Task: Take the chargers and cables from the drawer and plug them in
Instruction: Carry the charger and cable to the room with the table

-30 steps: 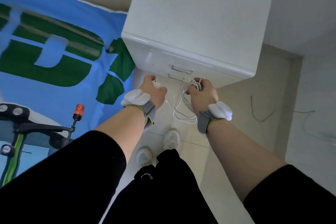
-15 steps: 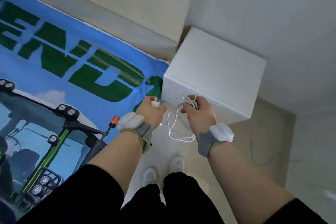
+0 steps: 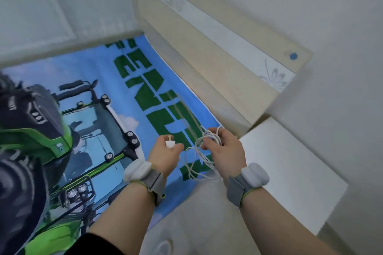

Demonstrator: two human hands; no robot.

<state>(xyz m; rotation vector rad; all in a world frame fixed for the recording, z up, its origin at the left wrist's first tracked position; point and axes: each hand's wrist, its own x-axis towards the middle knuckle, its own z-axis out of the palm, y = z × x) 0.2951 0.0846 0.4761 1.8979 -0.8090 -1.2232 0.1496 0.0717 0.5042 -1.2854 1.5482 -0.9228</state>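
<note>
Over the blue bedspread printed with a green tractor, beside the white square-topped bedside cabinet, the right hand curls its fingers around a loose coil of thin white cable. The left hand pinches a small white plastic charger plug between thumb and fingertips.

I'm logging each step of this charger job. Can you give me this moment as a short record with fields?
left hand: left hand pinches white charger plug
right hand: right hand grips bundled white cable, loops hanging
below hands: bed cover, blue with tractor print
right side: white nightstand
socket: none visible
</note>
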